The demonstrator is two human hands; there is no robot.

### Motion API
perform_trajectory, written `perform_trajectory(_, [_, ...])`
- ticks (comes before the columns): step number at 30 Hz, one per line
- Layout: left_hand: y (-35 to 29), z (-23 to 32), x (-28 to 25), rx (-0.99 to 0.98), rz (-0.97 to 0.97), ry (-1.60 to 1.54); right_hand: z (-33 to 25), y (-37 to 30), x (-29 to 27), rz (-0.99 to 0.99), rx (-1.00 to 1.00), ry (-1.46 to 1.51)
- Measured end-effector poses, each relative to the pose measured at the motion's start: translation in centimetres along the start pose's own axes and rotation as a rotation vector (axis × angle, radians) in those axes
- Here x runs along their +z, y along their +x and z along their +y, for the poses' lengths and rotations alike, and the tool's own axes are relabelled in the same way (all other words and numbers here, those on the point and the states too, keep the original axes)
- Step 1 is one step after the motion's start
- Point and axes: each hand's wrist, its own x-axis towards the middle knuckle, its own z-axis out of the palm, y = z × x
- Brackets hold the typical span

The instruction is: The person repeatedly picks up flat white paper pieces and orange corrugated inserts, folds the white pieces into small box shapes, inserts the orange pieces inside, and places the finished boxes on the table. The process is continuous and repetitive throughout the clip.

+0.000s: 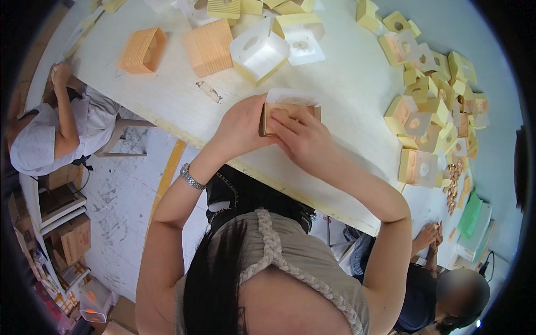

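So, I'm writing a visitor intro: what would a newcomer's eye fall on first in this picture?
Probably the small open box near the centre, gripped by the left hand while the fingers of the right hand rest on it. Next, the jumble of yellow cardboard boxes along the right of the white table. Two orange striped boxes also stand out, upper left of centre.

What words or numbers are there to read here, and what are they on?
No words or numbers can be read for sure.
Brown carton on the shelf: printing, too small and blurred to read.
Patch on the table: dark marks, no clear words.
Small box at the left hand and right hand: no readable words.
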Motion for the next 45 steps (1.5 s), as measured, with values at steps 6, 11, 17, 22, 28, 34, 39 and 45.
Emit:
perform_trajectory(6, [0.2, 0.6, -0.8, -0.031, -0.024, -0.02, 2.8, 0.0, -0.9, -0.153, 0.003, 0.177])
perform_trajectory(11, [0.3, 0.8, -1.0, -0.046, -0.032, 0.003, 3.0, 0.8, -1.7, -0.198, -0.155, 0.014])
perform_trajectory(17, [0.2, 0.3, -0.5, -0.031, -0.009, 0.012, 2.3, 0.2, -1.7, -0.236, -0.15, -0.003])
perform_trajectory(22, [0.8, 1.0, -0.6, -0.081, 0.034, -0.038, 2.9, 0.1, -0.9, -0.14, -0.267, -0.112])
perform_trajectory(28, [0.3, 0.6, -0.4, -0.048, 0.029, -0.004, 2.9, -0.2, -1.0, -0.186, -0.334, -0.099])
perform_trajectory(34, [0.4, 0.5, -0.6, -0.061, -0.019, -0.016, 3.5, 0.5, -0.7, -0.1, -0.217, 0.001])
perform_trajectory(39, [0.4, 0.8, -0.8, -0.044, 0.004, -0.066, 2.8, 0.8, 0.0, -0.057, -0.233, 0.054])
perform_trajectory(45, [0.2, -0.2, -0.2, -0.037, 0.012, 0.001, 2.7, 0.3, 0.0, -0.268, -0.319, -0.126])
